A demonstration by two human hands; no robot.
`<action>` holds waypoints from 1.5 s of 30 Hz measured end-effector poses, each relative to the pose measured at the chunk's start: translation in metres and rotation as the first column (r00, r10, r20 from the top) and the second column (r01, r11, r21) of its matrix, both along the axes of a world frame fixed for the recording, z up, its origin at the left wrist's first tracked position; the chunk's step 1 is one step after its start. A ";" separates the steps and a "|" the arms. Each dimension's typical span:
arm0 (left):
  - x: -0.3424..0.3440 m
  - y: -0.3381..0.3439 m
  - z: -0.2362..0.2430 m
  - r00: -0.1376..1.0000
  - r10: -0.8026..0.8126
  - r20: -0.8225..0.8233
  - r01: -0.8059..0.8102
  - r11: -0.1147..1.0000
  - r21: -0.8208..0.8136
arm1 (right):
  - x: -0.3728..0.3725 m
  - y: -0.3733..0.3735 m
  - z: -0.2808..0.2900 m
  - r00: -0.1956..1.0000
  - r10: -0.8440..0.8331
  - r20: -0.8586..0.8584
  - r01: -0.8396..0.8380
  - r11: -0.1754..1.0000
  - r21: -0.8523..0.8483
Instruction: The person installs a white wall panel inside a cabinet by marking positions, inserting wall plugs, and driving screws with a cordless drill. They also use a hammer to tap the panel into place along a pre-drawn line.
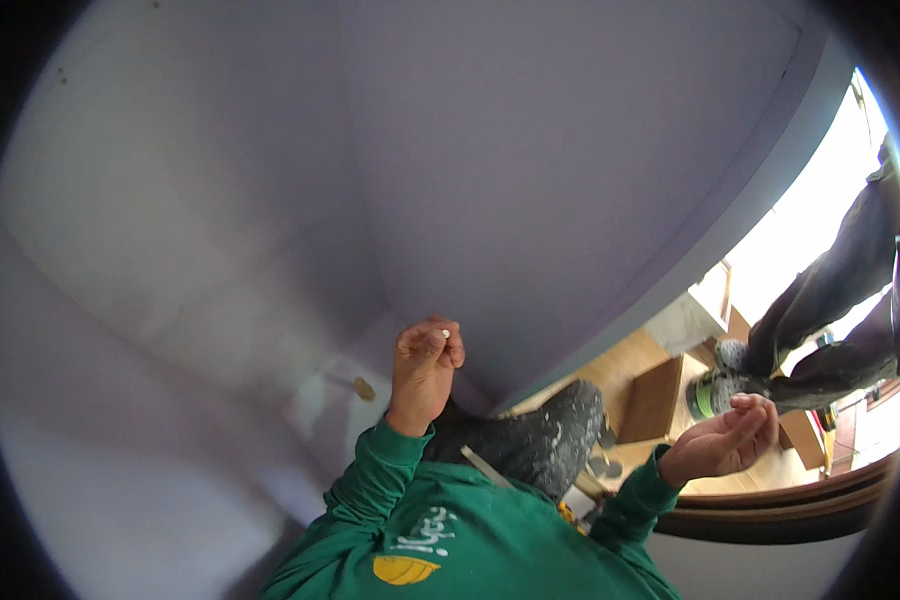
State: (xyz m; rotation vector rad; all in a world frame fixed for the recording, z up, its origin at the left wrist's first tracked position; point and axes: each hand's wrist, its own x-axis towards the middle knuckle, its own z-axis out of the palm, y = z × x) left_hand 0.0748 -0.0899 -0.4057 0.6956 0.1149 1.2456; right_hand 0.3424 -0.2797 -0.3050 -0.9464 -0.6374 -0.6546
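My left hand [423, 368] is raised in front of the lavender-grey walls, its thumb and fingers pinched together. Between the fingertips shows a small whitish piece [445, 335], too small to name. Off to the right, my right hand [727, 441] is held palm up with the fingers curled in against the thumb. Whether anything sits in those fingers is hidden. Neither hand appears to touch a wall. Both arms wear green sleeves.
Two walls [530, 170] meet in a corner ahead, and a brownish patch [364, 388] lies left of my left hand. Through an opening at right, another person's dark trouser legs [830, 290] stand near a green-and-white bucket [707, 395] and a wooden box [652, 402].
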 end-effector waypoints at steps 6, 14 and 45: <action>-0.006 0.099 0.094 0.937 0.277 -0.213 -0.248 0.957 0.153 | 0.080 -0.021 -0.183 0.956 0.011 -0.294 -0.198 0.765 -0.613; 0.027 0.180 0.249 0.622 0.783 0.008 -0.488 0.380 0.786 | 0.044 -0.038 -0.356 0.884 0.028 -0.466 -0.374 0.641 -0.671; 0.077 0.181 0.294 0.305 0.868 0.392 -0.542 -0.180 0.821 | 0.037 -0.042 -0.388 0.873 0.012 -0.488 -0.385 0.629 -0.675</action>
